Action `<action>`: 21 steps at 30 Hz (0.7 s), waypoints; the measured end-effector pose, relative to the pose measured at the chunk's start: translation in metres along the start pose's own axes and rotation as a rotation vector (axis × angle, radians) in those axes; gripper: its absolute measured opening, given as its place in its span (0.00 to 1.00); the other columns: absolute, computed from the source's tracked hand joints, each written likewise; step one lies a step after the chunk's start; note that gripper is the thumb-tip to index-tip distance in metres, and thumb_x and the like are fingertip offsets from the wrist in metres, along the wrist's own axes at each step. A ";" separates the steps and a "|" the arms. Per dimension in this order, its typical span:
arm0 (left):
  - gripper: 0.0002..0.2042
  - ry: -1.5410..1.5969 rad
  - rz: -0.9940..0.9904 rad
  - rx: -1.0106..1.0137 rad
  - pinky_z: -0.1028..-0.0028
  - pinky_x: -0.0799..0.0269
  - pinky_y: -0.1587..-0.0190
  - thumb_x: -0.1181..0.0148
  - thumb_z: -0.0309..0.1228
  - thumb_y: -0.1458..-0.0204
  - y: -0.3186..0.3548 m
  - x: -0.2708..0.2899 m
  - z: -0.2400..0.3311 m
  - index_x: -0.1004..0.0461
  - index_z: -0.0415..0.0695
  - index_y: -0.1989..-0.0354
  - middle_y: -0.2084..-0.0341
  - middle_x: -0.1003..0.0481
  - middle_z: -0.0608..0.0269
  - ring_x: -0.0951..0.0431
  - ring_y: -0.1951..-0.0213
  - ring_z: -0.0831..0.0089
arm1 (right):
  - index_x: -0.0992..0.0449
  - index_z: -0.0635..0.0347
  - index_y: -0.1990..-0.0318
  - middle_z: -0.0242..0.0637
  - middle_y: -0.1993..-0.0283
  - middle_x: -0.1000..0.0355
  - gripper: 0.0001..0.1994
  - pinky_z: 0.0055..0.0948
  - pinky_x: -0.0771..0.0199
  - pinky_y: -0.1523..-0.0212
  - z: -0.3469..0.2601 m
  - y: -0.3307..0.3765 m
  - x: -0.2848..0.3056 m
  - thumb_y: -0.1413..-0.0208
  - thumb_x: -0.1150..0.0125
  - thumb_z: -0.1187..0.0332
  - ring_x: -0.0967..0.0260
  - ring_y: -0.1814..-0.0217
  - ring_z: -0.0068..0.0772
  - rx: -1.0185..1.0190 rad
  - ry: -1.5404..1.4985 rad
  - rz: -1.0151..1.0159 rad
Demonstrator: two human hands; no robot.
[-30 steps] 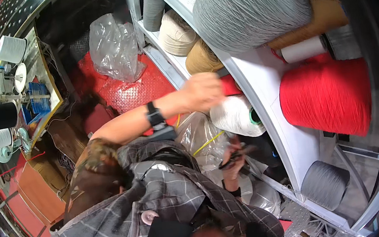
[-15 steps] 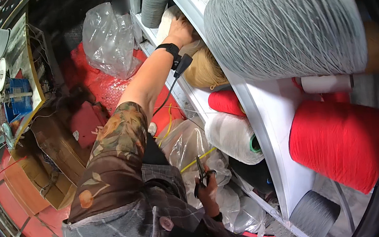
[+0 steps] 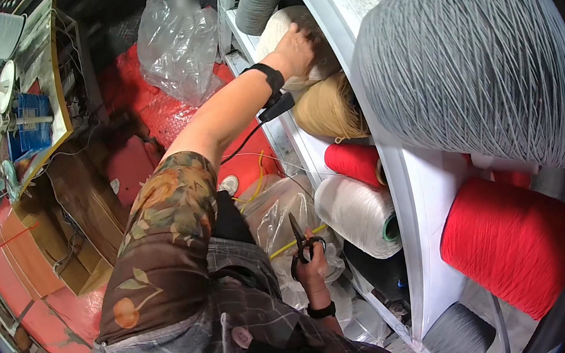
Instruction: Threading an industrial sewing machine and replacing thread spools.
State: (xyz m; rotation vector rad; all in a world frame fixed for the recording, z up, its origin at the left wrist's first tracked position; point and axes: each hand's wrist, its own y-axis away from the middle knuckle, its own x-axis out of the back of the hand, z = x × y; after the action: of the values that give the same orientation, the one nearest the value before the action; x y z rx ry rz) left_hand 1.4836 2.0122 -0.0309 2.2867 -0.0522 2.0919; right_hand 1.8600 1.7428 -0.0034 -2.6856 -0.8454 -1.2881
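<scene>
At the far end of the lower shelf, my left hand lies on a cream yarn cone, its fingers curled against the cone's side. Part of that cone is hidden behind the hand. Just nearer is a tan yarn cone, and a dark grey cone stands beyond. Black-handled scissors are in my right hand, low in front of my body, fingers closed round the handles and blades pointing away. A white yarn cone sits on the shelf to the right of the scissors.
The upper white shelf carries a large grey yarn cone and a red cone. Clear plastic bags lie on the red floor. Open cardboard boxes and a machine table stand at left.
My left hand has shifted on the cream cone, showing more of it. The scissors stay in my right hand, slightly higher. The view has turned slightly.
</scene>
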 end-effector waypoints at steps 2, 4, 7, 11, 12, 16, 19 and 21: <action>0.32 -0.035 0.138 -0.023 0.61 0.49 0.47 0.38 0.59 0.70 0.008 0.001 -0.002 0.22 0.47 0.61 0.55 0.28 0.64 0.37 0.47 0.63 | 0.35 0.64 0.55 0.49 0.48 0.34 0.20 0.37 0.32 0.54 -0.002 -0.006 -0.004 0.58 0.38 0.76 0.33 0.52 0.50 0.036 0.024 -0.019; 0.36 -0.034 -0.027 -0.057 0.57 0.53 0.44 0.39 0.60 0.68 0.004 0.001 -0.004 0.26 0.46 0.52 0.46 0.34 0.65 0.41 0.43 0.64 | 0.35 0.64 0.54 0.48 0.48 0.34 0.21 0.38 0.32 0.53 -0.003 -0.009 -0.007 0.58 0.37 0.75 0.33 0.52 0.50 0.038 0.025 -0.046; 0.41 -0.044 -0.081 -0.045 0.57 0.57 0.41 0.39 0.59 0.67 -0.005 0.001 -0.006 0.34 0.46 0.44 0.43 0.36 0.65 0.44 0.40 0.64 | 0.36 0.64 0.52 0.48 0.47 0.34 0.23 0.39 0.33 0.52 -0.005 -0.012 -0.013 0.59 0.37 0.74 0.33 0.52 0.50 0.053 0.022 -0.087; 0.50 -0.087 -0.117 -0.030 0.55 0.59 0.39 0.38 0.58 0.67 -0.017 0.001 -0.007 0.54 0.53 0.34 0.38 0.45 0.66 0.47 0.38 0.62 | 0.37 0.65 0.49 0.48 0.50 0.34 0.26 0.37 0.32 0.53 -0.013 -0.033 -0.027 0.59 0.38 0.77 0.33 0.52 0.50 -0.028 -0.067 -0.135; 0.52 -0.104 -0.123 -0.051 0.55 0.59 0.39 0.37 0.58 0.67 -0.018 0.000 -0.008 0.57 0.55 0.33 0.36 0.48 0.67 0.48 0.37 0.62 | 0.38 0.65 0.48 0.48 0.51 0.33 0.26 0.36 0.32 0.54 -0.015 -0.041 -0.030 0.58 0.39 0.79 0.33 0.52 0.50 -0.035 -0.098 -0.138; 0.47 0.005 -0.118 -0.103 0.52 0.57 0.40 0.35 0.54 0.70 -0.008 -0.006 -0.015 0.47 0.48 0.39 0.48 0.34 0.61 0.37 0.44 0.61 | 0.38 0.67 0.47 0.52 0.50 0.33 0.25 0.37 0.31 0.58 -0.022 -0.070 -0.046 0.54 0.41 0.78 0.31 0.58 0.51 0.205 -0.123 -0.019; 0.47 0.222 0.297 0.031 0.52 0.46 0.45 0.33 0.51 0.75 0.029 -0.014 -0.037 0.41 0.37 0.43 0.62 0.26 0.54 0.29 0.54 0.59 | 0.37 0.65 0.46 0.46 0.54 0.30 0.23 0.31 0.31 0.56 -0.028 -0.068 -0.055 0.52 0.41 0.75 0.30 0.56 0.45 0.158 -0.163 0.016; 0.51 0.321 0.260 0.087 0.55 0.43 0.50 0.33 0.49 0.77 0.066 -0.016 -0.055 0.48 0.40 0.39 0.64 0.26 0.52 0.28 0.56 0.59 | 0.37 0.64 0.46 0.46 0.54 0.31 0.23 0.30 0.31 0.56 -0.028 -0.061 -0.061 0.53 0.41 0.76 0.30 0.56 0.43 0.105 -0.166 -0.030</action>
State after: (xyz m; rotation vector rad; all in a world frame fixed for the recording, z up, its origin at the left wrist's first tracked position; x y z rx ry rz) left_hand 1.4236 1.9496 -0.0418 2.0509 -0.2647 2.6145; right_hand 1.7789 1.7591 -0.0412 -2.7350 -0.9457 -1.0053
